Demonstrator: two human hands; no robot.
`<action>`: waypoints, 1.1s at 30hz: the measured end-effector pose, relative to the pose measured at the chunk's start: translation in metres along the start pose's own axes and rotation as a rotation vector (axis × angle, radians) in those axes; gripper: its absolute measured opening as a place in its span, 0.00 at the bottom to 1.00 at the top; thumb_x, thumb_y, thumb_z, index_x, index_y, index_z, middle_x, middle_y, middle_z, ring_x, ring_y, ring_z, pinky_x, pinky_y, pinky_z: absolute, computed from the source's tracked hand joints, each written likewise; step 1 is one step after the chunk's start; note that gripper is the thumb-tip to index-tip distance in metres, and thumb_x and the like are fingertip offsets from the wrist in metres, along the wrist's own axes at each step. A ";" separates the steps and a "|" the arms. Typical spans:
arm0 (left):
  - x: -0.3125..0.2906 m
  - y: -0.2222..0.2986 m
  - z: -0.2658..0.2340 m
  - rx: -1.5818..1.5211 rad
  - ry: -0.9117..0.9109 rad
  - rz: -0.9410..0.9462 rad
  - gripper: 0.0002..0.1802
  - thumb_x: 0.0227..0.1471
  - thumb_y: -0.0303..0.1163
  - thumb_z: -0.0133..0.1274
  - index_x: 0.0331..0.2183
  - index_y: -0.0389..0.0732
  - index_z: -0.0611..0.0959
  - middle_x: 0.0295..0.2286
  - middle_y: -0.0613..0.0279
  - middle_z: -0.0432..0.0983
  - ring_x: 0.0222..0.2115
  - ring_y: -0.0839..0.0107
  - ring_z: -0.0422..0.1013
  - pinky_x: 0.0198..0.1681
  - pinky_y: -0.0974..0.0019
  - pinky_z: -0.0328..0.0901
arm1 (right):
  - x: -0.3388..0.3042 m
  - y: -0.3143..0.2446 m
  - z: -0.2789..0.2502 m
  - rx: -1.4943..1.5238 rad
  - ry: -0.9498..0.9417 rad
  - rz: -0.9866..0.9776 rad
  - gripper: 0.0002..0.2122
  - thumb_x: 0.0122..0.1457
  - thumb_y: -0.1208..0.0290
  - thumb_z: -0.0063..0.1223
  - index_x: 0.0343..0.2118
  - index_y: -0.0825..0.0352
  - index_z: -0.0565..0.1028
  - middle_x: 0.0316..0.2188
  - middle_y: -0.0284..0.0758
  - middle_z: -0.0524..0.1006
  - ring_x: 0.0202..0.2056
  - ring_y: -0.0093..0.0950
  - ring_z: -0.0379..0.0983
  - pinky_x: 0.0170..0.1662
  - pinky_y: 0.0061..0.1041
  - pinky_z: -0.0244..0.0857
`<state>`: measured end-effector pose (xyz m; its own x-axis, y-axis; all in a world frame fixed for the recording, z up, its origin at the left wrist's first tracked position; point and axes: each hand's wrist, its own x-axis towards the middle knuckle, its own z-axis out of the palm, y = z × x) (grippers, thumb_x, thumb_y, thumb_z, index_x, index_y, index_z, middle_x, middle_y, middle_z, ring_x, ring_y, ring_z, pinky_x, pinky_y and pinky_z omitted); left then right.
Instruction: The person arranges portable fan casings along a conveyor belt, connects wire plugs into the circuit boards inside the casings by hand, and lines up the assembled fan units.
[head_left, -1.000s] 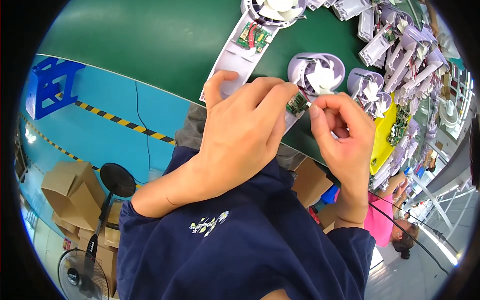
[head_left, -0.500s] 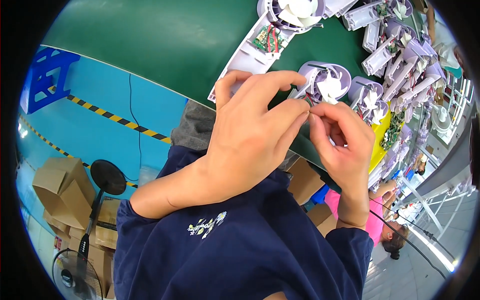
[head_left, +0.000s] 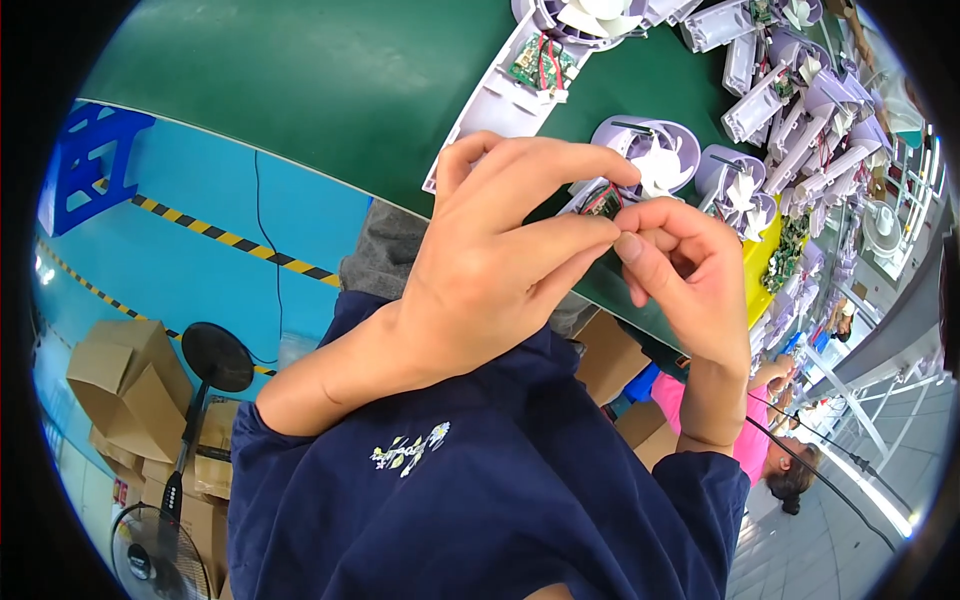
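My left hand (head_left: 505, 245) and my right hand (head_left: 690, 275) meet fingertip to fingertip in front of my chest, over the table's near edge. Each is closed in a pinch; whatever they hold is too small or hidden to name. The left index finger reaches out above the pinch. Just behind the fingertips lies a small fan's lilac housing (head_left: 684, 143) with white blades (head_left: 658, 172). Its green circuit board (head_left: 601, 202) with red and black wires shows partly between the hands. Beyond my left hand rests another open fan housing (head_left: 497, 112), with a wired circuit board (head_left: 541, 64) inside.
Many lilac fan housings (head_left: 800, 150) are heaped along the green table (head_left: 300, 80) to the right. A yellow tray (head_left: 757, 290) there holds loose circuit boards (head_left: 787, 255). Cardboard boxes (head_left: 130, 385) and a standing fan (head_left: 150, 560) are at lower left. A person in pink (head_left: 752, 440) sits at right.
The pinched hands have shifted slightly, and my left index finger extends further right. More of the circuit board behind the fingertips now shows. My right fingers have changed their bend.
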<state>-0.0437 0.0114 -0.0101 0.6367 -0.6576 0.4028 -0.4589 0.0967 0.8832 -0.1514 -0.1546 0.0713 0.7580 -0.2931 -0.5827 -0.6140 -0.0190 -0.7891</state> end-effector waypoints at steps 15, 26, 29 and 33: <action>-0.008 0.018 0.009 0.415 -0.104 -0.162 0.31 0.37 0.39 0.72 0.46 0.46 0.83 0.45 0.71 0.79 0.52 0.65 0.70 0.63 0.46 0.47 | 0.005 0.001 0.015 -0.706 0.323 -0.359 0.06 0.53 0.80 0.65 0.33 0.66 0.79 0.16 0.25 0.73 0.16 0.13 0.66 0.20 0.18 0.56; -0.017 0.008 0.017 0.400 -0.075 -0.150 0.32 0.38 0.36 0.70 0.50 0.46 0.84 0.42 0.72 0.80 0.54 0.67 0.69 0.65 0.42 0.42 | 0.007 -0.003 0.017 -0.892 0.292 -0.453 0.08 0.50 0.80 0.66 0.32 0.64 0.79 0.16 0.29 0.73 0.17 0.23 0.71 0.21 0.23 0.62; -0.018 0.004 0.019 0.428 -0.035 -0.103 0.31 0.38 0.36 0.70 0.49 0.46 0.85 0.40 0.72 0.81 0.53 0.68 0.70 0.65 0.42 0.43 | 0.009 -0.002 0.019 -0.907 0.310 -0.470 0.08 0.50 0.80 0.66 0.32 0.64 0.79 0.16 0.29 0.72 0.17 0.23 0.71 0.22 0.23 0.63; -0.019 0.003 0.021 0.413 -0.008 -0.099 0.30 0.38 0.36 0.70 0.48 0.45 0.85 0.39 0.72 0.81 0.53 0.68 0.70 0.65 0.42 0.43 | 0.010 -0.003 0.022 -0.933 0.301 -0.504 0.08 0.50 0.81 0.66 0.32 0.64 0.79 0.16 0.29 0.73 0.17 0.24 0.72 0.22 0.24 0.64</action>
<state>-0.0703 0.0089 -0.0205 0.6860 -0.6548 0.3172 -0.6067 -0.2741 0.7462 -0.1371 -0.1362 0.0635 0.9613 -0.2680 -0.0640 -0.2712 -0.8788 -0.3926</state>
